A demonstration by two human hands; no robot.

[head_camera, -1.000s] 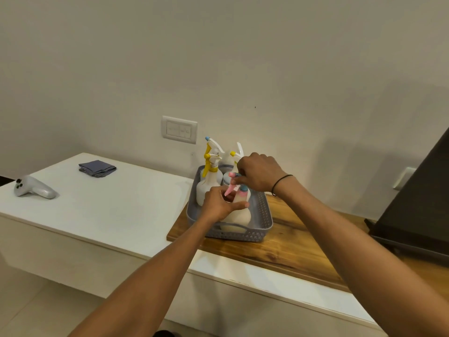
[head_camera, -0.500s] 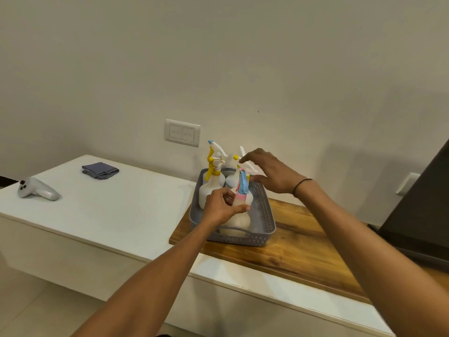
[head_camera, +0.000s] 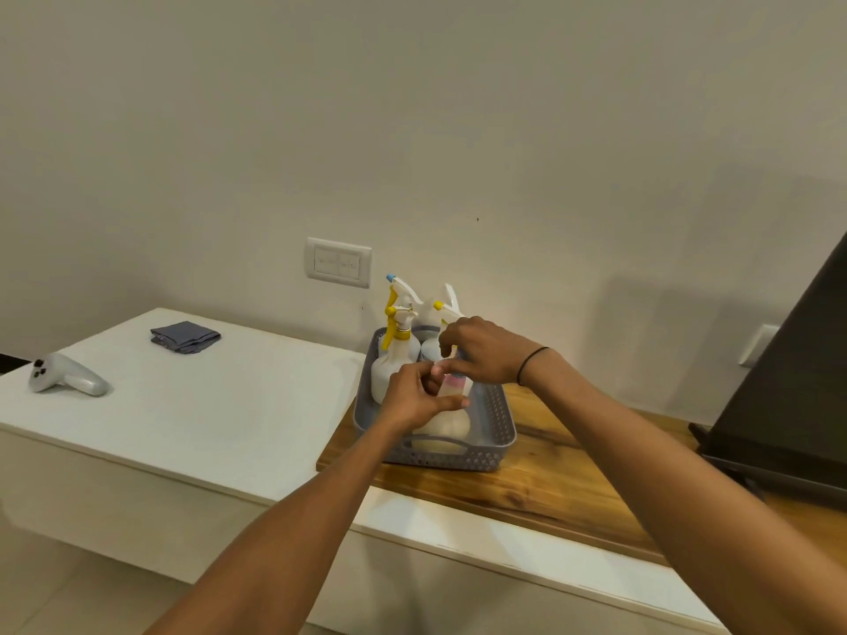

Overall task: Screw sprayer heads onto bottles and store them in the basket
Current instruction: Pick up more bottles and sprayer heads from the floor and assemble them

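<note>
A grey perforated basket [head_camera: 495, 433] sits on a wooden board [head_camera: 527, 488]. At its front stands a whitish bottle [head_camera: 442, 426] with a pink collar. My left hand [head_camera: 415, 398] grips that bottle's neck. Above it, my right hand [head_camera: 481, 348] curls over the bottle's sprayer head, which is mostly hidden under the fingers. Behind them stand more bottles with sprayer heads on: one with a yellow trigger [head_camera: 394, 355] at the left, another [head_camera: 435, 313] at the back.
A white counter [head_camera: 206, 405] stretches left, carrying a folded grey cloth [head_camera: 185, 336] and a white handheld controller [head_camera: 66, 380]. A wall switch plate [head_camera: 338, 262] is behind the basket. A dark slanted panel [head_camera: 788, 391] stands at the right.
My right hand had lifted off the sprayer head with fingers spread, showing its blue trigger; now it is back down, curled over the head. My left hand kept hold of the bottle neck.
</note>
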